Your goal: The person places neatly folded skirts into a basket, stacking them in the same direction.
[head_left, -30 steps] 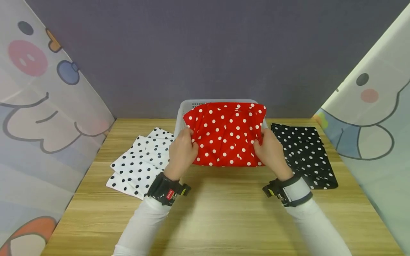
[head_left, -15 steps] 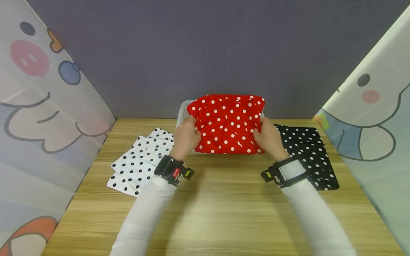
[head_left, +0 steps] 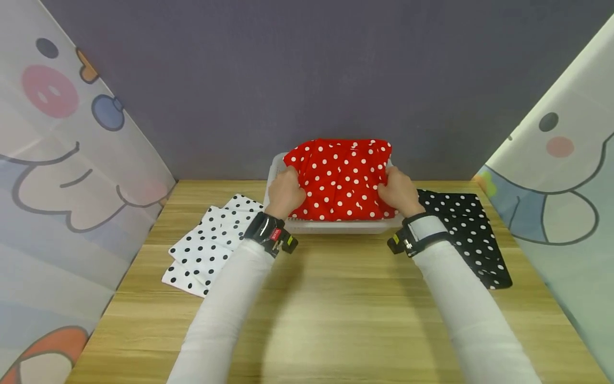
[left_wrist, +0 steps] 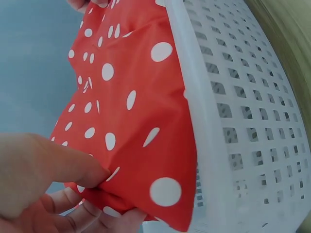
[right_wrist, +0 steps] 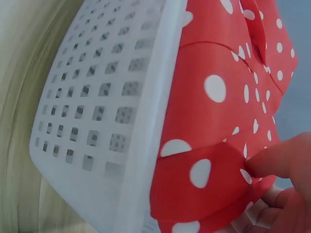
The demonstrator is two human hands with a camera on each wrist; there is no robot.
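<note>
A red cloth with white dots [head_left: 340, 181] is stretched between my two hands, over the white perforated basket [head_left: 336, 228] at the back of the table. My left hand [head_left: 286, 193] pinches its left side, thumb on top and fingers beneath, as the left wrist view shows. At the right side, my right hand [head_left: 399, 192] pinches the cloth the same way. In both wrist views the cloth's near edge lies just inside the basket's rim [left_wrist: 194, 107]. The cloth hides most of the basket's interior.
White cloths with black dots [head_left: 211, 245] lie folded on the table left of the basket. A folded black cloth with white dots [head_left: 467, 229] lies to the right. A grey panel [head_left: 307, 69] stands behind the basket, and printed curtains flank the table.
Both hands have moved forward, away from the body, carrying the red cloth farther over the basket. The basket's front rim has come into view below the cloth.
</note>
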